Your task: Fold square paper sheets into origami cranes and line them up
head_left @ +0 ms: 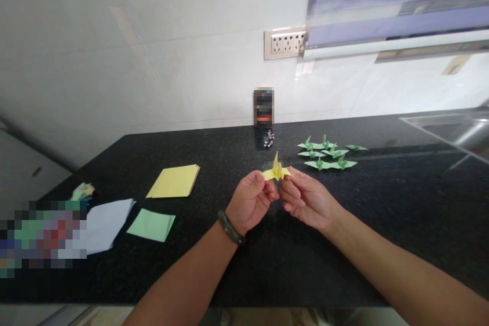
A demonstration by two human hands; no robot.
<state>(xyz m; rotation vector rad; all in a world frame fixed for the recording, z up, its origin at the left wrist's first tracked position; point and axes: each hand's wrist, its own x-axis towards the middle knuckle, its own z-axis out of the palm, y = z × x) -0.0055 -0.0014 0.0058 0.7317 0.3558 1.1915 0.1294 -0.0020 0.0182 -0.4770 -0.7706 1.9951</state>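
Note:
Between my two hands, above the dark countertop point(191, 270), is a yellow origami crane point(278, 172) with its wings spread to either side and a point standing up. My left hand point(252, 198) pinches the left wing between thumb and finger. The tip of the right wing is pinched by my right hand point(311, 196). Beyond my right hand, several green paper cranes point(320, 164) sit in a cluster on the counter. A stack of yellow paper squares point(173, 181) lies left of my left hand, with a green paper sheet point(152, 224) nearer to me.
White paper point(109, 225) lies at the left beside a pixelated pile. A phone-like object point(264, 107), blurred out, leans on the wall, with a beaded strap point(269, 139) before it. A sink edge point(439, 121) is at the far right. Sockets point(287, 44) are on the wall.

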